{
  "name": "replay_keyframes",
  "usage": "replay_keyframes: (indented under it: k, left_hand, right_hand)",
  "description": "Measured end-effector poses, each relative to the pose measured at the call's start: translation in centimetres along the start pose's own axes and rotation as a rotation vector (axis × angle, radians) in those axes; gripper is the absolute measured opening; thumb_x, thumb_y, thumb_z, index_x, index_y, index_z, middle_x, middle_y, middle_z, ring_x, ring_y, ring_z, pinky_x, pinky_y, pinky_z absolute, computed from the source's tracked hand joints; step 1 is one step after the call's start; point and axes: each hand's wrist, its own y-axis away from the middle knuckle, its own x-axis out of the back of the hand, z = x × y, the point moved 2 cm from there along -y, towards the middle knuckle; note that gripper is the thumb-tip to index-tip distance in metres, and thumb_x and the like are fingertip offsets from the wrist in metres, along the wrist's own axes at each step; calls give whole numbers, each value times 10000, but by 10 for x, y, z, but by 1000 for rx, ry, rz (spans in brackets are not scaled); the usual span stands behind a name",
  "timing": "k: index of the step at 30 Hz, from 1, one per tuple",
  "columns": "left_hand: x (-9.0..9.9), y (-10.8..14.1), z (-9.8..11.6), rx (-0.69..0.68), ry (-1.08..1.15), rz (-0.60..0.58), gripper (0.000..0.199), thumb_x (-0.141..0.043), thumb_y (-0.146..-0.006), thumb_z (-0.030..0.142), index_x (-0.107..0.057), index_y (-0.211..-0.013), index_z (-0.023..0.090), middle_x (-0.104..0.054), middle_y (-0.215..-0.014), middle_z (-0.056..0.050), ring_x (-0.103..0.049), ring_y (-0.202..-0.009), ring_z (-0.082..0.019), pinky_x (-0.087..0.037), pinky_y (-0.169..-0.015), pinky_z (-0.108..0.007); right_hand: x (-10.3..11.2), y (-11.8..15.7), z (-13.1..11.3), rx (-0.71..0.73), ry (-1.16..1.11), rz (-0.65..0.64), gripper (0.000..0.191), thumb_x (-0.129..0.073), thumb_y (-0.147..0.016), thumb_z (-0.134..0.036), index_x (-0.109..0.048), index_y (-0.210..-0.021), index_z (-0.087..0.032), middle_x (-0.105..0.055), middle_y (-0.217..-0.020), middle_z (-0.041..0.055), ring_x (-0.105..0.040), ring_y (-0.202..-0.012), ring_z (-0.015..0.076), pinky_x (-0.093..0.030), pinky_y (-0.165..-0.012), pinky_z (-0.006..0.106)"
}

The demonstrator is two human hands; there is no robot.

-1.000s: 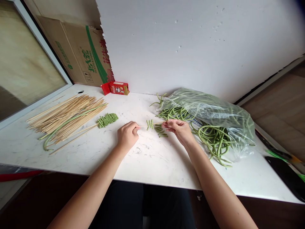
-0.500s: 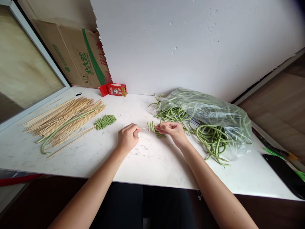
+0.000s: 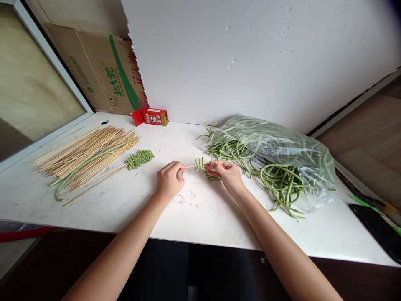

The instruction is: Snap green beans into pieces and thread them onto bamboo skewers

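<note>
Running roughly left to right, a thin skewer (image 3: 190,167) is held over the desk (image 3: 175,217), straight ahead of the body. Its left end is gripped in the closed left hand (image 3: 171,177), and its right end is pinched by the fingertips of the right hand (image 3: 227,171), where the exact contact is hidden. On the span between the hands, a few short threaded bean pieces (image 3: 199,164) are carried crosswise to the long axis of the skewer. They are set just beside the right fingertips, so the right hand is clearly the nearer one, while a bare stretch of stick is left on the left hand's side. One more green piece (image 3: 211,159) is seen poking up at the right fingertips; whether it is already pierced cannot be told. Some loose cut pieces (image 3: 214,178) are partly covered by the right hand.

Compared with the frame from one second ago, the right hand is found closer to the threaded pieces, the gap between the two hands is narrowed, and more of the loose pieces are hidden. Since half a second ago, hardly any change is shown: the same grips are kept.
</note>
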Motion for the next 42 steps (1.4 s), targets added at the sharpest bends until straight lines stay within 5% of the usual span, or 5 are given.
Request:
replay_keyframes:
  k: [25, 28, 33, 37, 42]
  left_hand:
    - [-4, 0, 0, -26, 85, -30, 205, -547, -928, 74, -659, -827, 213, -725, -820, -4, -640, -731, -148, -443, -663, -252]
    - [-3, -1, -5, 27, 42, 10, 178, -569, -933, 95, -653, -831, 215, -733, -839, -4, -640, -737, -154, -435, -663, -259]
    - [-2, -2, -9, 77, -8, 50, 152, -597, -932, 118, -648, -830, 219, -738, -847, -5, -636, -741, -162, -419, -661, -269]
    - [-3, -2, -8, 81, -21, 52, 158, -599, -942, 136, -644, -817, 221, -722, -814, -1, -617, -710, -159, -399, -643, -275]
    - [-3, -3, -8, 74, -6, 44, 161, -595, -960, 159, -637, -819, 222, -711, -805, 2, -602, -701, -156, -400, -647, -275]
  right_hand:
    - [-1, -2, -1, -35, 136, -23, 435, -929, -688, -537, -832, -906, -174, -834, -891, 102, -785, -791, 250, -643, -784, 384]
    - [12, -3, -22, 43, 300, -59, 455, -853, -779, -576, -831, -993, -174, -831, -1023, 131, -783, -936, 293, -631, -767, 384]
    - [36, -3, -46, 225, 897, -188, 272, -790, -847, -476, -819, -807, -208, -800, -830, 71, -683, -748, 217, -525, -693, 342]
    - [40, -3, -37, 177, 1010, -411, 170, -838, -774, -384, -829, -851, -233, -768, -832, 40, -631, -732, 192, -490, -688, 321]
    - [39, -5, -30, 132, 1040, -398, 133, -801, -795, -349, -821, -865, -237, -734, -808, 28, -616, -729, 191, -485, -696, 321]
